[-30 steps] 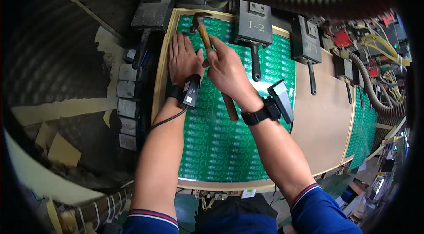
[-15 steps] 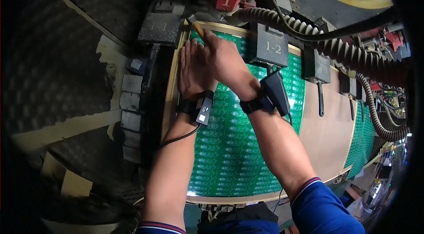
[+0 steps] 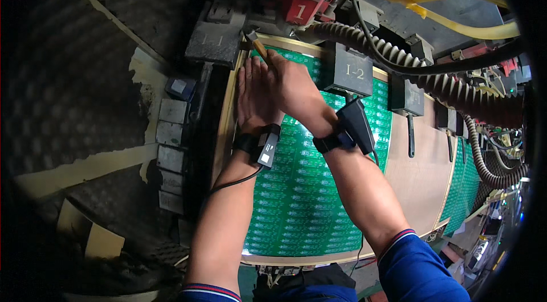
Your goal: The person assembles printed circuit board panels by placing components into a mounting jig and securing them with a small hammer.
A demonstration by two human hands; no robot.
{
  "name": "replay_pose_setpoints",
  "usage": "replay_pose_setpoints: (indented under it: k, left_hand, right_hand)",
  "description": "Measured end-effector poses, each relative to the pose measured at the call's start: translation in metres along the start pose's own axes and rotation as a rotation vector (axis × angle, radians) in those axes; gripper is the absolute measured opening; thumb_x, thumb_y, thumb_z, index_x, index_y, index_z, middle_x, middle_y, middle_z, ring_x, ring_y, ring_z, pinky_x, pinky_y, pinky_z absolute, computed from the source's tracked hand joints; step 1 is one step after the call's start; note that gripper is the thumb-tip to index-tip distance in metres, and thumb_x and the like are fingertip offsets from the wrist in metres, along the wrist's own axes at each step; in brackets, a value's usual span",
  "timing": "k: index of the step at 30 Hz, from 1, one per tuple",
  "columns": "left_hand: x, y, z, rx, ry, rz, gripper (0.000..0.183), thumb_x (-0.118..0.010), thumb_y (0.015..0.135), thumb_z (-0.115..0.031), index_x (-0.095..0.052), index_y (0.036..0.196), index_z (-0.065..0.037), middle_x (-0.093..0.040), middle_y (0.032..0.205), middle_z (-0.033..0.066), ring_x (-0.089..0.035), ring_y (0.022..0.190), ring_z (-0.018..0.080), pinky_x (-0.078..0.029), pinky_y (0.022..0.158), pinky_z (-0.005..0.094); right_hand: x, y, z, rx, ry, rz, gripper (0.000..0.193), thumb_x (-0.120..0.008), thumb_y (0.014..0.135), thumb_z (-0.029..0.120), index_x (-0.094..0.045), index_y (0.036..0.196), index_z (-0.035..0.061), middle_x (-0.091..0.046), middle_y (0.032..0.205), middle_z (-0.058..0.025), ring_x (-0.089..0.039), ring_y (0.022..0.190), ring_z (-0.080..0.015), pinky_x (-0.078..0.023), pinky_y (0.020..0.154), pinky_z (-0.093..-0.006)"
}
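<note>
**Black blocks (image 3: pixel 345 82) above the green board (image 3: pixel 302 188); hammer (image 3: pixel 258 47) at far-left corner**

Wooden frame (image 3: pixel 307 259) borders the board; a ribbed hose (image 3: pixel 336 31) runs behind. Risk (judged): a glancing blow or slipping grip could bruise the left fingers, mark the board, or knock the head into the neighbouring block.

Position: handle sits within the curled right hand (image 3: pixel 297 86), head projecting past it; contact with the frame cannot be told. Left hand (image 3: pixel 257 100) lies flat at the board's left edge, fingers extended, close together, partly covered by the right.
</note>
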State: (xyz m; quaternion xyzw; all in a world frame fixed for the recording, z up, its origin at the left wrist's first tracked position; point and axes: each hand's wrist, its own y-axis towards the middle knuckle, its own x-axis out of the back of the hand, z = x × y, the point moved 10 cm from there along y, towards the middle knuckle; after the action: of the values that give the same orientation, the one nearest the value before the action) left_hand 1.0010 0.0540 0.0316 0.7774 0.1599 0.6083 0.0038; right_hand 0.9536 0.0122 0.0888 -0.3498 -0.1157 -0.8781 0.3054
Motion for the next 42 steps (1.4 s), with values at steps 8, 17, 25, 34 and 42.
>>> replay_pose_setpoints:
  k: [8, 17, 25, 34, 42]
  left_hand:
    - [-0.001, -0.001, 0.001, -0.006, -0.003, -0.044, 0.064, -0.045, 0.100, -0.031, -0.033, 0.151, 0.007, -0.034, 0.157, 0.0261, -0.025, 0.152, 0.0376, -0.015, 0.126, 0.0492]
    - [0.000, 0.001, -0.003, -0.008, 0.057, 0.010, 0.067, -0.049, 0.097, -0.033, -0.035, 0.149, 0.007, -0.036, 0.156, 0.0242, -0.026, 0.151, 0.0358, -0.014, 0.125, 0.0498]
    - [-0.004, -0.002, 0.012, 0.005, -0.020, -0.002, 0.067, -0.051, 0.096, -0.036, -0.038, 0.149, 0.003, -0.036, 0.157, 0.0239, -0.025, 0.151, 0.0352, -0.016, 0.125, 0.0487]
    - [-0.025, 0.005, 0.024, -0.073, -0.009, -0.069, 0.060, -0.056, 0.094, -0.033, -0.046, 0.143, 0.000, -0.048, 0.147, 0.0218, -0.044, 0.139, 0.0393, -0.031, 0.119, 0.0524]
    - [-0.006, -0.162, -0.105, -0.123, -0.047, 0.080, 0.054, -0.057, 0.098, -0.032, -0.048, 0.149, -0.017, -0.031, 0.162, 0.0172, -0.024, 0.151, 0.0422, -0.012, 0.121, 0.0637]
  right_hand:
    - [0.000, -0.001, -0.010, -0.018, 0.005, -0.022, 0.046, -0.047, 0.097, 0.014, -0.046, 0.137, -0.0075, -0.064, 0.093, -0.0379, -0.063, 0.094, -0.0531, -0.050, 0.081, -0.0563]
    - [0.001, 0.004, -0.010, -0.031, -0.011, 0.005, 0.043, -0.048, 0.098, 0.014, -0.047, 0.136, -0.0058, -0.065, 0.094, -0.0367, -0.063, 0.093, -0.0531, -0.051, 0.080, -0.0577]
    - [-0.012, 0.004, -0.013, -0.071, -0.021, -0.015, 0.034, -0.047, 0.100, 0.016, -0.050, 0.127, -0.0042, -0.065, 0.094, -0.0369, -0.063, 0.094, -0.0546, -0.051, 0.080, -0.0585]
    - [0.016, -0.041, -0.001, -0.092, 0.127, -0.144, 0.029, -0.053, 0.096, 0.011, -0.051, 0.122, -0.0027, -0.064, 0.085, -0.0365, -0.062, 0.086, -0.0547, -0.051, 0.073, -0.0609]
    - [0.074, -0.345, -0.022, -0.565, 0.699, 0.114, 0.045, -0.053, 0.105, 0.020, -0.048, 0.146, 0.0034, -0.058, 0.075, -0.0059, -0.056, 0.062, -0.0133, -0.047, 0.056, -0.0324]
